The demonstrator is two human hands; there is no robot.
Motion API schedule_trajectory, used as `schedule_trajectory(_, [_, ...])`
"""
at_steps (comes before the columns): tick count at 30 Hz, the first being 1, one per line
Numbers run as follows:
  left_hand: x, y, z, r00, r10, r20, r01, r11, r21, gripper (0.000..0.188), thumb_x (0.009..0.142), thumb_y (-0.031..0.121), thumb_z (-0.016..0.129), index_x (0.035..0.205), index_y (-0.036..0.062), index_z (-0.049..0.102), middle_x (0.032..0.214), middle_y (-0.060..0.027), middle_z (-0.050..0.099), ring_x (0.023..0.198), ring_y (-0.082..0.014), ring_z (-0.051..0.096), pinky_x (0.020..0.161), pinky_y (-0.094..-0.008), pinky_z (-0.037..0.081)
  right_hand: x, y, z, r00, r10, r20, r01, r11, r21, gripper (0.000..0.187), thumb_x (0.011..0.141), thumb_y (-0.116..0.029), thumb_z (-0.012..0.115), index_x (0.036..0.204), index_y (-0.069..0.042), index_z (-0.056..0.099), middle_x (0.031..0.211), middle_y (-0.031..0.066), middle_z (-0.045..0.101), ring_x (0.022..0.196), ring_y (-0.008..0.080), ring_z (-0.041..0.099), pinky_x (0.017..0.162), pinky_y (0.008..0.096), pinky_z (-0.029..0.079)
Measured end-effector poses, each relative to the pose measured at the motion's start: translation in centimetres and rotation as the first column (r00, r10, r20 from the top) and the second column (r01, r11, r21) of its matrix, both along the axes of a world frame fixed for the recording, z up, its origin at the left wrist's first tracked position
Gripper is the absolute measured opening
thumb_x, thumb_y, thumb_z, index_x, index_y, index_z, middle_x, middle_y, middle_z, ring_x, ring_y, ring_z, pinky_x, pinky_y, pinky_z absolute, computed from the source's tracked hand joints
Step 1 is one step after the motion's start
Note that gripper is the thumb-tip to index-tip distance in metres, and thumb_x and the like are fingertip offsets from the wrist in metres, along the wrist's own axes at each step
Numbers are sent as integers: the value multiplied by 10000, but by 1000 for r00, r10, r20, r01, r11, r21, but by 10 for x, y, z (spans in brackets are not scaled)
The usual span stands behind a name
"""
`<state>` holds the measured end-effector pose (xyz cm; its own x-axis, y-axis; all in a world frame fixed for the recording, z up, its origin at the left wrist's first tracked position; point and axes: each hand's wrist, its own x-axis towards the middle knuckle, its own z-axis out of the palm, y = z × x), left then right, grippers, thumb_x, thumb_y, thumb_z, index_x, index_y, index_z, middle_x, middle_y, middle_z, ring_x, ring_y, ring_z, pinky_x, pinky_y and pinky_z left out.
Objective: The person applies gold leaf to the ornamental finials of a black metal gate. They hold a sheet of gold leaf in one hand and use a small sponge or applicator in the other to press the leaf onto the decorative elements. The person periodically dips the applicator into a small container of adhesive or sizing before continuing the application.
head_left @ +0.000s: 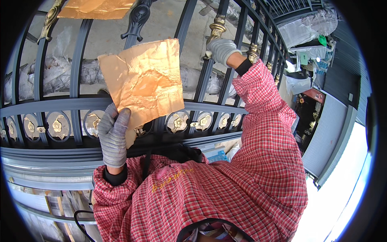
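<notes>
In my left hand (113,135), which wears a striped grey glove, a gold-stained piece of cardboard (145,82) is pinched at its lower left corner. The sheet is creased and tilted over the dark metal railing (44,107). My right hand (223,51), gloved too, is closed beside a bar, just below a gold-coloured collar ornament (217,27). A small pale tip shows at its fingers; what it belongs to is hidden. Farther right, another gold collar (252,52) sits on a neighbouring bar.
Another gold-stained cardboard piece (96,8) lies at the upper left. Next to it is a dark scrolled ornament (139,20) on a bar. Gold flowers in rings (177,122) line the lower band. Grey plastic-wrapped lengths (48,80) lie beyond the bars.
</notes>
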<state>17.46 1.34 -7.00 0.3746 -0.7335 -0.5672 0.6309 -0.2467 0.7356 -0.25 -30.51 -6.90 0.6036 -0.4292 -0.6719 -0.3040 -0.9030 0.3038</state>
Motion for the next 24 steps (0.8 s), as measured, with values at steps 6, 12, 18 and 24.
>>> schedule_trajectory(6, [-11, -4, 4, 1000, 15, -10, -16, 1000, -13, 276, 795, 156, 536, 1011, -14, 525, 837, -4, 550, 724, -58, 467, 672, -187, 373, -37, -36, 5, 799, -102, 592, 166, 985, -54, 256, 664, -205, 612, 866, -48, 594, 806, 155, 586, 760, 316, 560, 675, 375, 437])
schedule_trajectory(12, [-18, -4, 7, 998, -6, -60, 4, 1000, -28, 358, 780, 168, 540, 1075, -29, 489, 947, -44, 552, 851, -90, 493, 767, -208, 369, -63, -11, 0, 850, -336, 406, 416, 901, -125, 203, 667, -204, 621, 826, -77, 609, 835, 114, 592, 780, 284, 564, 681, 353, 447])
schedule_trajectory(18, [-28, -11, 14, 998, -16, -62, 13, 999, -38, 282, 782, 140, 542, 1015, -17, 522, 864, -19, 557, 756, -63, 481, 694, -184, 370, -58, -22, -22, 517, -332, 789, 459, 886, 73, 330, 673, -269, 621, 944, -84, 583, 878, 124, 581, 836, 297, 542, 726, 355, 427])
schedule_trajectory(24, [-34, -15, 27, 998, 30, -63, -32, 999, -26, 306, 774, 159, 553, 1019, -20, 514, 858, -25, 553, 748, -75, 495, 688, -195, 387, -89, -16, -20, 564, -442, 698, 566, 822, 64, 251, 673, -232, 606, 878, -88, 593, 844, 124, 580, 815, 298, 550, 697, 367, 439])
